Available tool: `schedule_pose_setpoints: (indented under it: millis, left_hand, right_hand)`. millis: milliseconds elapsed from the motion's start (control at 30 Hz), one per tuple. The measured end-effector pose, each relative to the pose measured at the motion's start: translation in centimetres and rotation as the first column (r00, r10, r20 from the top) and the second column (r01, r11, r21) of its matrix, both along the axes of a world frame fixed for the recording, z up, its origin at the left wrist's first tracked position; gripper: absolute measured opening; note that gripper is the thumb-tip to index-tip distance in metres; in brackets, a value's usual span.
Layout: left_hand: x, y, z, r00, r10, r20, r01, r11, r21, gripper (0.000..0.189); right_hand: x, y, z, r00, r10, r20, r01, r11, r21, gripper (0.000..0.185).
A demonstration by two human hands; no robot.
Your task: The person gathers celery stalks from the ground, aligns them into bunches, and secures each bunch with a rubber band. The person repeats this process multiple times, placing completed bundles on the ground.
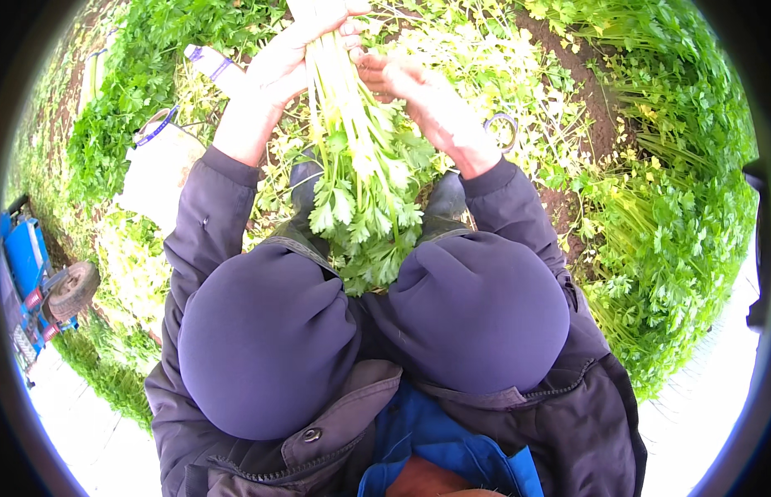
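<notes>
My left hand is closed around the pale stalks of a celery bunch at the top centre, its leaves hanging down between my knees. Just right of the stalks is my right hand, half curled, thumb apart from the fingers; I see nothing held in it, and bright light blurs whether its fingertips touch the bunch. A white strip with purple print shows beside my left hand. A ring of purple-and-white band lies by my right wrist, and another banded loop sits at the left by a white object.
Leafy celery stands or lies in a dense mass on the right, and more lies at the upper left. Cut leaves and stalks litter the soil. At the far left is a blue wheeled machine. Both my covered knees are close below.
</notes>
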State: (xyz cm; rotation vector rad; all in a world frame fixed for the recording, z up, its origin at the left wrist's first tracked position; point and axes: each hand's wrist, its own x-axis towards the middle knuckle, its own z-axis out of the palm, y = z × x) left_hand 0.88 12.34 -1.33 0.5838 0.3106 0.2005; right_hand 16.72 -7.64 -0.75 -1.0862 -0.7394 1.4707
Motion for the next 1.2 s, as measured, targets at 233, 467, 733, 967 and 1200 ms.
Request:
schedule_pose_setpoints:
  millis: [233,467,733,967,1200]
  left_hand:
    - [-1.4,-0.8,4.0,0.988,0.155,0.019,-0.156,0.984,0.086,0.028]
    - [-2.5,-2.9,8.7,0.987,0.132,0.090,-0.142,0.984,0.109,0.024]
    - [-5.4,-4.7,11.9,0.980,0.076,0.183,-0.100,0.988,0.121,0.020]
    - [-6.8,-7.6,15.3,0.958,-0.088,0.271,0.019,0.969,0.247,0.030]
    - [-7.5,-9.7,18.4,0.908,-0.242,0.342,0.099,0.917,0.386,0.046]
  right_hand:
    - [-4.0,-1.3,6.3,0.135,-0.359,0.923,-0.166,0.911,0.378,0.060]
    - [-4.4,1.2,11.3,-0.042,-0.620,0.784,-0.358,0.742,0.567,0.018]
    - [-1.7,-0.1,16.4,-0.181,-0.622,0.762,-0.023,0.777,0.629,0.014]
    - [0.0,0.6,23.7,0.736,-0.133,0.664,-0.012,0.978,0.210,0.084]
    - [-5.5,3.7,29.6,0.986,0.137,0.091,-0.155,0.959,0.237,0.065]
